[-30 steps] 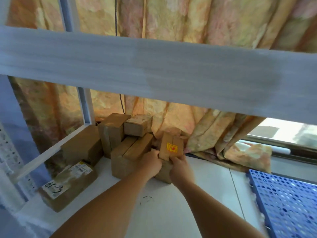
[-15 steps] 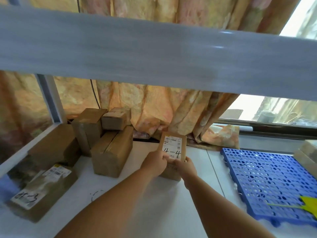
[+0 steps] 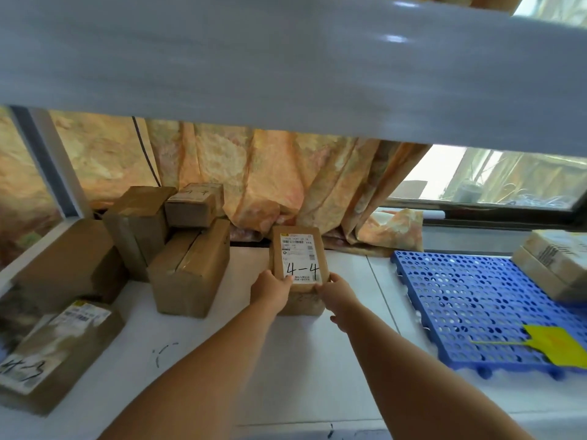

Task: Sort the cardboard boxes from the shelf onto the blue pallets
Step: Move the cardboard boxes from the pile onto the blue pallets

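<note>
I hold a small cardboard box (image 3: 300, 252) with a white label marked "4-4" between both hands, label facing me. My left hand (image 3: 272, 295) grips its lower left corner and my right hand (image 3: 336, 296) grips its lower right corner. Another box (image 3: 301, 305) lies beneath it on the white surface. Several more boxes stand at the left: a stack (image 3: 187, 258), a small one on top (image 3: 190, 206), a large one (image 3: 63, 265) and a flat one marked "4-3" (image 3: 54, 354). A blue pallet (image 3: 470, 300) lies at the right.
A grey shelf beam (image 3: 286, 68) crosses overhead close to my view. Two boxes (image 3: 552, 265) sit on the pallet's far right edge and a yellow tag (image 3: 552, 342) lies on its near corner. A patterned curtain (image 3: 286, 185) hangs behind, with a window (image 3: 492, 182) at the right.
The box was lifted off the pile and turned so its "4-4" label faces me. My view swung right, bringing the blue pallet into sight.
</note>
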`<state>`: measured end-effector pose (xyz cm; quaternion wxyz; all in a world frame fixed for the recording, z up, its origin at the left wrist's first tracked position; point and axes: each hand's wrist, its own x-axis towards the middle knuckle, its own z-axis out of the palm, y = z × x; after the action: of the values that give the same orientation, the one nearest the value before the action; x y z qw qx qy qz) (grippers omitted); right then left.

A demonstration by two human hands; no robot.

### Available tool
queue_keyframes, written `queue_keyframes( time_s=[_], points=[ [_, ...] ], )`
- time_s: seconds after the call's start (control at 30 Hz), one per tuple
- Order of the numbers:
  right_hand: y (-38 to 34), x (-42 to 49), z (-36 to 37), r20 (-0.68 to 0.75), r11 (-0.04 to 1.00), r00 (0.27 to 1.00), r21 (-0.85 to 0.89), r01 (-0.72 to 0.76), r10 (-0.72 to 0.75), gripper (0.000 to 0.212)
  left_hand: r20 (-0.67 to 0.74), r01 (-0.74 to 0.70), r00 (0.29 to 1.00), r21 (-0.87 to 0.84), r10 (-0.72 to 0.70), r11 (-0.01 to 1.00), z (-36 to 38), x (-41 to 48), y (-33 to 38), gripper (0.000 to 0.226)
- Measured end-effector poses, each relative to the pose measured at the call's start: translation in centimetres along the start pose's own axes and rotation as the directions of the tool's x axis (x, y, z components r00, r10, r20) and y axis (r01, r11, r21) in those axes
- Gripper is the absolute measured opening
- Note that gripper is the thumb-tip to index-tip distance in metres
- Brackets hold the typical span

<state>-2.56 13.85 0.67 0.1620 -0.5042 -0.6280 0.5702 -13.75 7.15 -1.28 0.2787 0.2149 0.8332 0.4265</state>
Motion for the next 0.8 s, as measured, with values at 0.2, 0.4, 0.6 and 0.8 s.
queue_keyframes(
  time_s=[0.2,0.4,0.6,0.8],
  points=[
    [0.9,-0.7,-0.8,0.034,0.998,0.998,0.024,-0.061,0.06,0.044,0.066,0.042,0.997,-0.137,-0.033,0.99,1.6,-0.1,-0.3,0.049],
    [1.3,-0.7,-4.3,0.011,0.991,0.999,0.128,0.028,-0.03,0.046,0.03,-0.032,0.999,-0.053,0.034,0.998,3.3,-1.8,2.8,0.051],
    [1.6,0.7,-9.7,-0.185,0.945,0.971,0.262,0.195,-0.149,0.039,0.077,-0.157,0.985,0.013,0.156,0.987,7.6,-4.4,7.4,0.054],
    [2.6,2.0,-16.8,-0.336,0.961,0.925,0.143,0.235,-0.176,0.03,0.104,-0.28,0.957,0.1,0.269,0.955,13.9,-6.4,10.8,0.073]
  ],
)
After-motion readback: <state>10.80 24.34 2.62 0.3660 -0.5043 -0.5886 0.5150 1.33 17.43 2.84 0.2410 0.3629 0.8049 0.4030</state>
